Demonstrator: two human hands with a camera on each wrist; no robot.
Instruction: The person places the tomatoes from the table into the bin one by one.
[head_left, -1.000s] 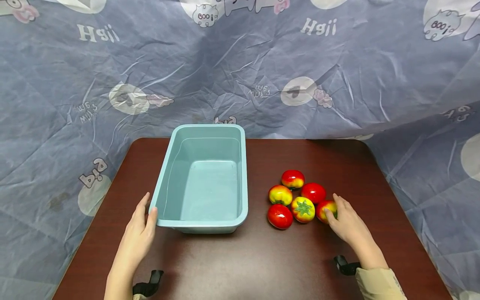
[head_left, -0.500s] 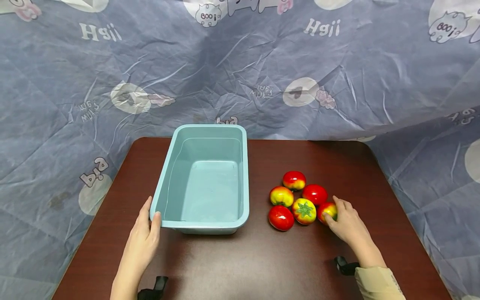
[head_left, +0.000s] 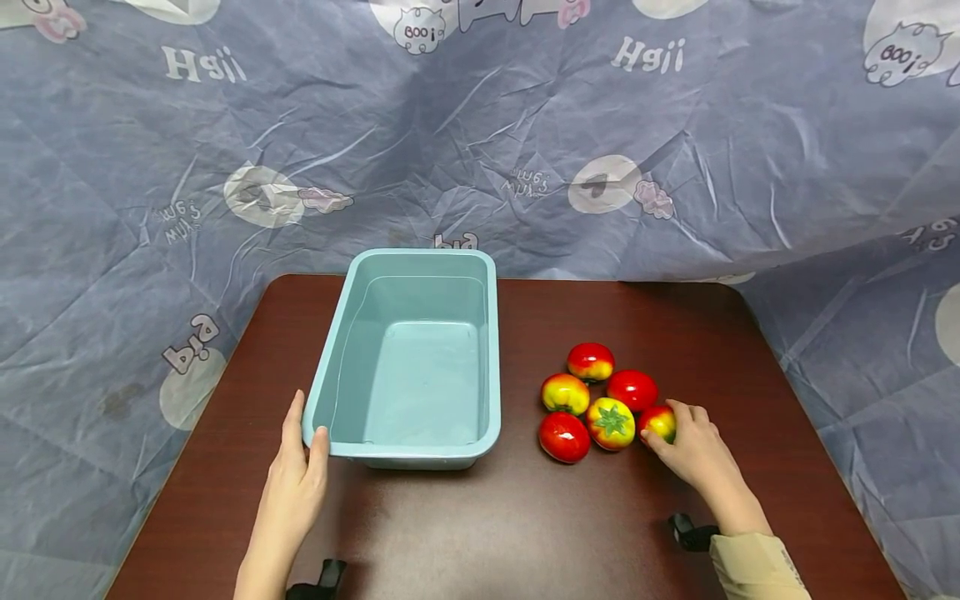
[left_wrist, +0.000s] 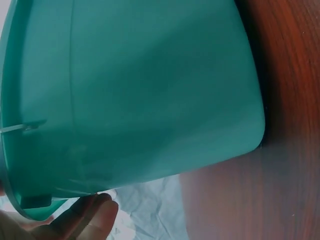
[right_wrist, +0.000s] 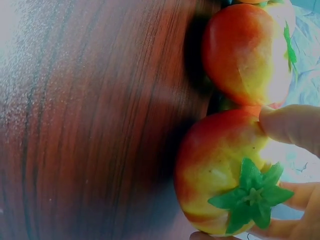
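A light blue-green plastic basin (head_left: pixel 495 350) stands on the left half of the table. My left hand (head_left: pixel 288 487) holds its near left corner, thumb over the front rim and fingers along the outer side. Close up in the left wrist view, bent fingers (left_wrist: pixel 97 220) lie under the rim. My right hand (head_left: pixel 699 450) grips the rightmost tomato (head_left: pixel 659 423), red and yellow, between thumb and fingers. In the right wrist view this tomato (right_wrist: pixel 215 160) shows a green star-shaped calyx, with the thumb (right_wrist: pixel 290 127) on its upper side. Another tomato (right_wrist: pixel 245 55) sits right beside it.
Several more shiny tomatoes cluster left of my right hand, among them a red one (head_left: pixel 564 437) and a yellow one with a green calyx (head_left: pixel 611 423). The dark brown table (head_left: pixel 480 542) ends at a grey-blue patterned cloth (head_left: pixel 420 167) behind.
My left hand has moved slightly right, and its thumb now lies on the basin's front rim. The right fingers have closed around the tomato. The whole head view has shifted a little.
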